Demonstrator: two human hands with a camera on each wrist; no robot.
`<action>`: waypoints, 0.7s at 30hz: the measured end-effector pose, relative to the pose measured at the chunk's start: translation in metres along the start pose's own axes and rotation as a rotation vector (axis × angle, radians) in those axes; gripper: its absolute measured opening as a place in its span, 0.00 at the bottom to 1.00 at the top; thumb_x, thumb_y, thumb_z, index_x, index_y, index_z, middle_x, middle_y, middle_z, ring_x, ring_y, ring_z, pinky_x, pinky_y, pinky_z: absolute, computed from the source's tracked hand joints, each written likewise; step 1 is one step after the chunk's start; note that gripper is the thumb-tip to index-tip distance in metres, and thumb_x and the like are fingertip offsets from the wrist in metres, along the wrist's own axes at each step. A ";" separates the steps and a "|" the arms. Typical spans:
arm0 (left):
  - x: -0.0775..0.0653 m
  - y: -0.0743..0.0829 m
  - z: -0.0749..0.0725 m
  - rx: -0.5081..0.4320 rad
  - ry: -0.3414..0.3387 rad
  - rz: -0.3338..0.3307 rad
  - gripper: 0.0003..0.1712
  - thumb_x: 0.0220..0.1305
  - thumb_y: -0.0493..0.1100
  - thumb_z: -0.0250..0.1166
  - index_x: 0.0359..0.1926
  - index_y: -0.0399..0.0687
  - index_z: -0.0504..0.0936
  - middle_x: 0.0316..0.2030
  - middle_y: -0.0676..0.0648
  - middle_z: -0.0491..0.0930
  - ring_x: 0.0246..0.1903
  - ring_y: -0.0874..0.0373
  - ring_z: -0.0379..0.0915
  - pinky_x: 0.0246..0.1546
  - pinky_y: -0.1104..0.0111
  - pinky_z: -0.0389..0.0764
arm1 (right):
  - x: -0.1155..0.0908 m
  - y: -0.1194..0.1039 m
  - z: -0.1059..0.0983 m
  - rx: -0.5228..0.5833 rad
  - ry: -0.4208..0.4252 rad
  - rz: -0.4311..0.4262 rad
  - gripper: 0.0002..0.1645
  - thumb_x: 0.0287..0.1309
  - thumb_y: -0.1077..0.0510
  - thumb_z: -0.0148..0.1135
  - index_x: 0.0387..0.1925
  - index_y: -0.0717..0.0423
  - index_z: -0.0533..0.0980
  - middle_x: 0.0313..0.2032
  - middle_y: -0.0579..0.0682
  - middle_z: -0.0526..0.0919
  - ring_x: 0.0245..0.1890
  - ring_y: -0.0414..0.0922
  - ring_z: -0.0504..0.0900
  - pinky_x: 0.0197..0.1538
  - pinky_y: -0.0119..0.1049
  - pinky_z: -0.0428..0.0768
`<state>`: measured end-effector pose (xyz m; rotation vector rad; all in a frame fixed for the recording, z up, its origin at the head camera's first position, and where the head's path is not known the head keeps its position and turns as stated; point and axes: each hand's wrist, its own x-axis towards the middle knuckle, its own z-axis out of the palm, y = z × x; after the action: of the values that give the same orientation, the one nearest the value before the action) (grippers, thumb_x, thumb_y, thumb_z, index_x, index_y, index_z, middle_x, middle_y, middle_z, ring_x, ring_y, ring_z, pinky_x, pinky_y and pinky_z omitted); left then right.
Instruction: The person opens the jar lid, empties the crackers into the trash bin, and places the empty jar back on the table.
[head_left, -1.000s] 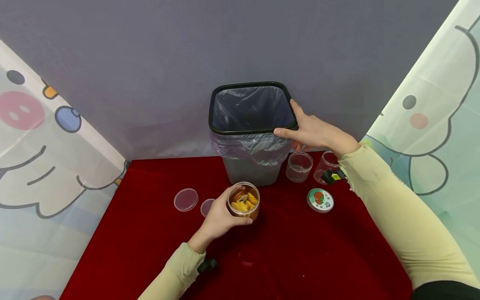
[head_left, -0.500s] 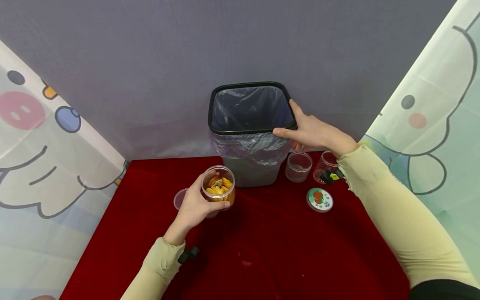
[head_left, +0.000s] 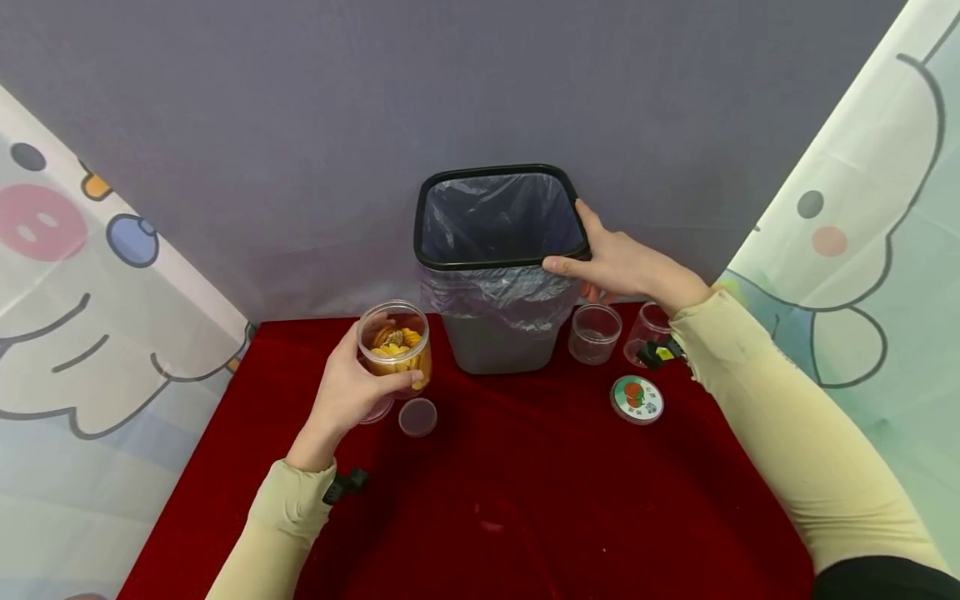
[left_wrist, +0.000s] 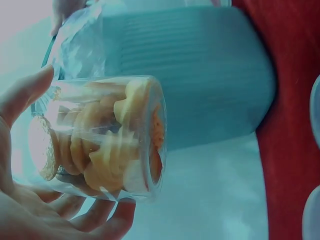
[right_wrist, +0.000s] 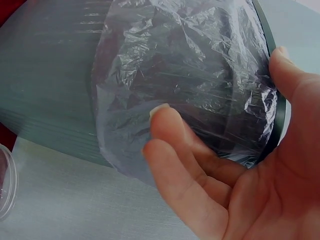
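My left hand (head_left: 342,382) holds a clear jar (head_left: 395,350) filled with yellow and brown cookies, and the jar has no lid on. In the left wrist view the fingers and thumb curl round the jar (left_wrist: 100,135), which is above the table, left of the trash can. My right hand (head_left: 618,258) grips the right front corner of the grey trash can (head_left: 498,337), thumb on the black rim. The right wrist view has its other fingers (right_wrist: 175,165) bent beside the plastic bag (right_wrist: 160,65) that lines the can and folds over its rim.
Two clear jars (head_left: 595,335) (head_left: 647,335) stand right of the can, the further one partly behind my wrist. A printed lid (head_left: 637,400) lies before them. Clear lids (head_left: 417,417) (head_left: 377,410) lie on the red cloth (head_left: 517,483) near my left hand. A grey wall rises behind.
My left hand has carried the jar of cookies leftward and slightly back, away from the front of the trash can, uncovering the small clear lid. My right hand stays on the rim.
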<state>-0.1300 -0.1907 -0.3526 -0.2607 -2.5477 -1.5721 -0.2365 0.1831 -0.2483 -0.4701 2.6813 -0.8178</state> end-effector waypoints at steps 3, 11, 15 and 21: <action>0.006 -0.002 -0.009 0.031 0.024 0.009 0.52 0.46 0.45 0.83 0.71 0.53 0.65 0.60 0.48 0.73 0.55 0.54 0.72 0.52 0.70 0.75 | 0.000 0.000 0.000 -0.003 0.005 0.009 0.70 0.55 0.19 0.51 0.74 0.38 0.16 0.29 0.54 0.85 0.28 0.47 0.85 0.36 0.43 0.83; 0.026 0.011 -0.028 0.125 0.087 0.055 0.53 0.46 0.49 0.82 0.72 0.55 0.65 0.59 0.49 0.73 0.54 0.54 0.72 0.48 0.73 0.75 | 0.001 -0.001 0.000 0.013 0.013 0.012 0.71 0.54 0.18 0.52 0.74 0.37 0.17 0.30 0.55 0.85 0.28 0.48 0.85 0.35 0.42 0.83; 0.036 0.022 -0.038 0.141 0.110 0.055 0.54 0.47 0.49 0.82 0.73 0.55 0.64 0.59 0.47 0.71 0.54 0.53 0.71 0.47 0.73 0.75 | 0.001 -0.001 0.001 0.018 0.016 0.012 0.71 0.54 0.18 0.53 0.74 0.37 0.17 0.30 0.55 0.85 0.27 0.48 0.85 0.34 0.42 0.83; 0.051 0.035 -0.049 0.169 0.177 0.073 0.53 0.46 0.51 0.82 0.72 0.58 0.65 0.60 0.48 0.69 0.53 0.53 0.69 0.46 0.73 0.75 | 0.001 0.001 0.003 0.024 0.017 0.008 0.71 0.53 0.18 0.53 0.74 0.37 0.16 0.29 0.55 0.85 0.27 0.48 0.85 0.34 0.43 0.84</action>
<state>-0.1707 -0.2155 -0.2893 -0.1847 -2.4843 -1.2846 -0.2369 0.1819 -0.2512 -0.4482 2.6838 -0.8545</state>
